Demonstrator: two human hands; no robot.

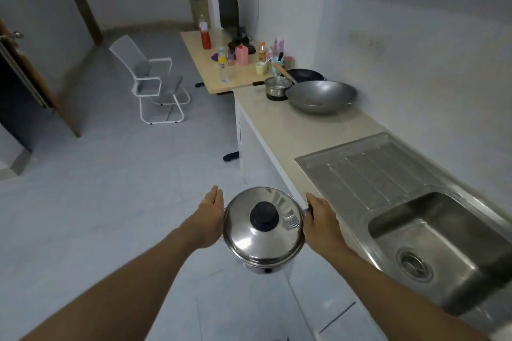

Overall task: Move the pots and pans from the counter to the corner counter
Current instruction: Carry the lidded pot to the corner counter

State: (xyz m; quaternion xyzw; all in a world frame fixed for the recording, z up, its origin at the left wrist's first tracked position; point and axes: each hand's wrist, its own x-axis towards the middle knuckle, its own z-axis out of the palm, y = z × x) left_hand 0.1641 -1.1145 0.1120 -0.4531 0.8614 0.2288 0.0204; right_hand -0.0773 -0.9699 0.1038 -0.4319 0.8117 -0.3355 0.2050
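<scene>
A shiny steel pot (263, 246) with a lid and black knob hangs in the air over the floor, just left of the counter edge. My left hand (209, 219) grips its left handle and my right hand (321, 219) grips its right handle. Farther along the beige counter (282, 130) sit a large grey wok (321, 97), a small steel saucepan (277, 87) with a wooden-handled utensil in it, and a dark pan (304, 75) behind them.
A steel sink with drainboard (388, 174) lies in the counter at right. Beyond the counter a wooden table (210, 72) holds bottles, cups and a monitor. A white chair (152, 83) stands on the tiled floor, and a door is at left.
</scene>
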